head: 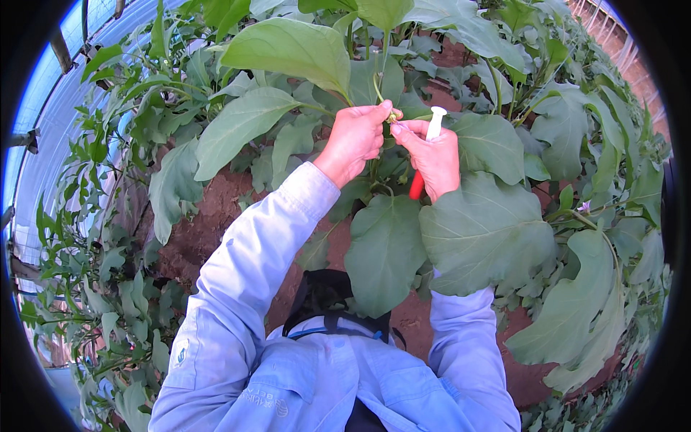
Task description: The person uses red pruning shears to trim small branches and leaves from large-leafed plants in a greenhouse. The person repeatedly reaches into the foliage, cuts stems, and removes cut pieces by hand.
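My left hand (356,137) pinches a small yellow-green flower or bud (393,117) of an eggplant between thumb and forefinger. A thin stalk (377,89) rises from it towards the plant's upper stem. My right hand (434,156) is just to the right, its thumb and forefinger tips close against the flower. Held in that palm is a slim hand tool (435,123) with a white flared end pointing up. A red part (416,185) sticks out below the palm; whether it belongs to the same tool is hidden. A large leaf (488,232) covers my right wrist and part of the forearm.
Broad eggplant leaves (386,254) surround both hands, and one big leaf (291,51) hangs above the left. Reddish soil (216,221) shows between the rows. Plastic sheeting (51,140) runs along the left. A black bag or pouch (321,294) is at my waist.
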`<state>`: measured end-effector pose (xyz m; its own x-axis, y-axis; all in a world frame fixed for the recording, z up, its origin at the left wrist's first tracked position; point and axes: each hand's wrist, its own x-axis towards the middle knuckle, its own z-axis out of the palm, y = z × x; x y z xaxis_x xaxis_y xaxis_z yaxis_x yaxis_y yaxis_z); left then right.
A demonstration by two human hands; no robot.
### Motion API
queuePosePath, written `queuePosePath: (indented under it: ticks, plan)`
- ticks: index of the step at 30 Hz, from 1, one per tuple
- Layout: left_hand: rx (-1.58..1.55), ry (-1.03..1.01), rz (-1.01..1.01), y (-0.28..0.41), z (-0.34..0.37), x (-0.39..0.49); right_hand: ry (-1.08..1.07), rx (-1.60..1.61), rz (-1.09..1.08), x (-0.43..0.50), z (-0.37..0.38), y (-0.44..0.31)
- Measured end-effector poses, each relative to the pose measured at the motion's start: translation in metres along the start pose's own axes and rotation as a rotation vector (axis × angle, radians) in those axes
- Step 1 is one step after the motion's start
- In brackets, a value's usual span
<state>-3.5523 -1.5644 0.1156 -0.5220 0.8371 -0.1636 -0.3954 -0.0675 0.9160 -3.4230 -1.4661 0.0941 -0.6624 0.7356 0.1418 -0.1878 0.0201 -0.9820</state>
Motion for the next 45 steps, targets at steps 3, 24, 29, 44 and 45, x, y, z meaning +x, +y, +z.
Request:
queuePosePath:
  ticks: [3,24,29,44,45]
  plan:
    - [0.002,-0.006,-0.001,0.000,0.000,-0.001,0.024,0.035,0.018,0.002,0.002,0.003]
    - [0.084,-0.008,0.069,-0.005,-0.002,-0.002,0.046,0.169,0.011,0.004,0.007,0.013]
    - [0.144,-0.003,0.085,-0.005,-0.003,0.000,0.046,0.143,0.037,0.005,0.005,0.014]
    - [0.145,0.013,0.123,-0.004,-0.009,0.001,0.030,0.126,0.059,0.005,-0.005,0.014]
    - [0.137,0.009,0.117,-0.004,-0.010,0.001,0.028,0.117,0.063,0.004,-0.005,0.013]
